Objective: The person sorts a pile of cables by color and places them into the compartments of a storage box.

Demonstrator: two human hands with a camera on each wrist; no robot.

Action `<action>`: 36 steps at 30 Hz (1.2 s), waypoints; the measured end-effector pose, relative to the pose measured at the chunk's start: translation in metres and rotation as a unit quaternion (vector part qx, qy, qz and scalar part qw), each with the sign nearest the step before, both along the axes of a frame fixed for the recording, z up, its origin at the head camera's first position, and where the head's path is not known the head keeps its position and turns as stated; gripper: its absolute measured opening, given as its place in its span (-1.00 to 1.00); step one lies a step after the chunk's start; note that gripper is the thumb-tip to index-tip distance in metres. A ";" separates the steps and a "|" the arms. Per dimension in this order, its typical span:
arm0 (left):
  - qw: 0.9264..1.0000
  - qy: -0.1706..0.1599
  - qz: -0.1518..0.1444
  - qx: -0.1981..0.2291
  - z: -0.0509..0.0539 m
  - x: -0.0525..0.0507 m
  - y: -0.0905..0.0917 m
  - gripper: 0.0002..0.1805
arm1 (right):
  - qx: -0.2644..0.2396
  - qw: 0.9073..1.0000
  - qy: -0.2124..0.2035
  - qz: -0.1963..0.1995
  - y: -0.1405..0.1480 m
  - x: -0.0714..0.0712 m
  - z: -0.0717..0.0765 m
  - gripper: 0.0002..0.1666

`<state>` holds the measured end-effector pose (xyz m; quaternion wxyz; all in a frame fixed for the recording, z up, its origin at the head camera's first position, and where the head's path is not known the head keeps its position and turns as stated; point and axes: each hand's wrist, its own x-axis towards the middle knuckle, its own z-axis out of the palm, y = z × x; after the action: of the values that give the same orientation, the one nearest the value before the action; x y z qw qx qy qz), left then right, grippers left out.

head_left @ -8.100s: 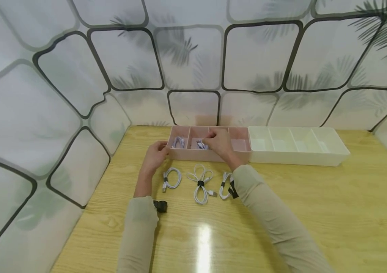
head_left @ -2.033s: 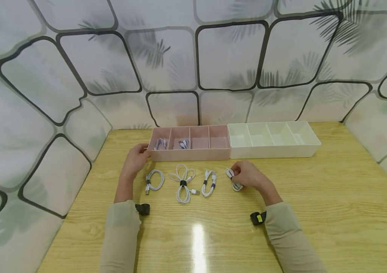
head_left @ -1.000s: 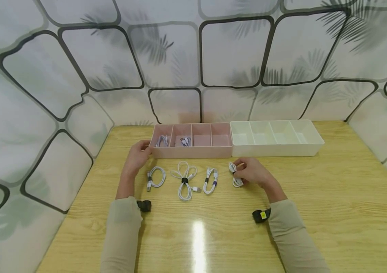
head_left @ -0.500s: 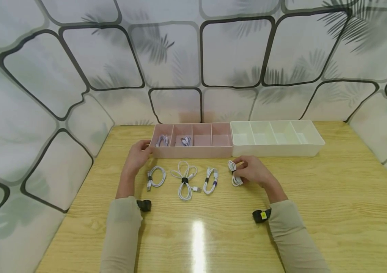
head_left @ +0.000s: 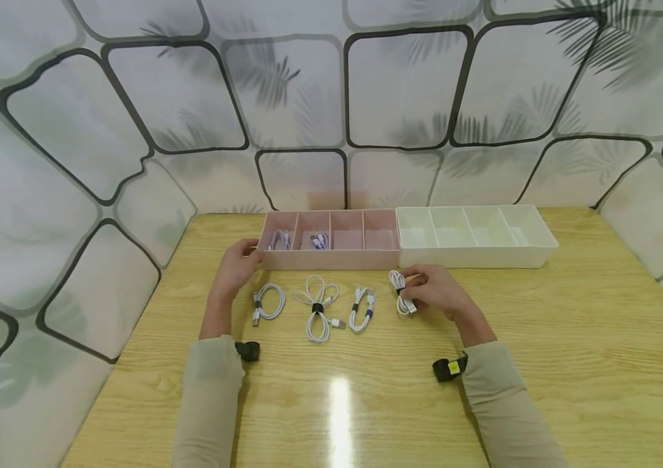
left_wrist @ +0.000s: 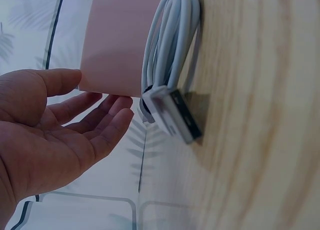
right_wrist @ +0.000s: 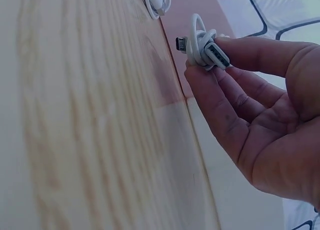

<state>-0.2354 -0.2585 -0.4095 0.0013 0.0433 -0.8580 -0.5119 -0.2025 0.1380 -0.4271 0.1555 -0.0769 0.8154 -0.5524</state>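
My right hand (head_left: 441, 291) pinches a bundled white USB cable (head_left: 398, 283) between thumb and fingertips, just above the table in front of the boxes. Both plugs of this charging cable (right_wrist: 198, 48) show in the right wrist view. At the left end of the pink divided box (head_left: 331, 261), my left hand (head_left: 235, 268) rests relaxed fingers against its edge. A coiled white cable (head_left: 273, 301) with a USB plug lies below that hand. To its right are a looped white cable (head_left: 318, 325) with a black tie and another bundled cable (head_left: 354, 320).
A white divided box (head_left: 478, 259) stands against the pink one's right end. Two pink compartments hold cables, one a lilac-looking cable (head_left: 279, 240), the other a bundled cable (head_left: 320, 242). A patterned wall (head_left: 302, 91) rises behind the wooden table (head_left: 390, 403).
Earlier my right hand was over a pink compartment; it then moved right and down to the rightmost cable, and now lifts and tilts it slightly. My left hand stays at the pink box.
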 end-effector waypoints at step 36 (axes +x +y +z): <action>1.000 0.000 -0.003 0.023 0.000 0.001 0.000 -0.52 | -0.110 0.992 -0.038 -0.052 -0.019 -0.001 0.003 -0.41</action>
<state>-0.2344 -0.2583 -0.4094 -0.0012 0.0403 -0.8463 -0.5311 -0.2036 0.1187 -0.4238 0.1479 -0.0296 0.7459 -0.6487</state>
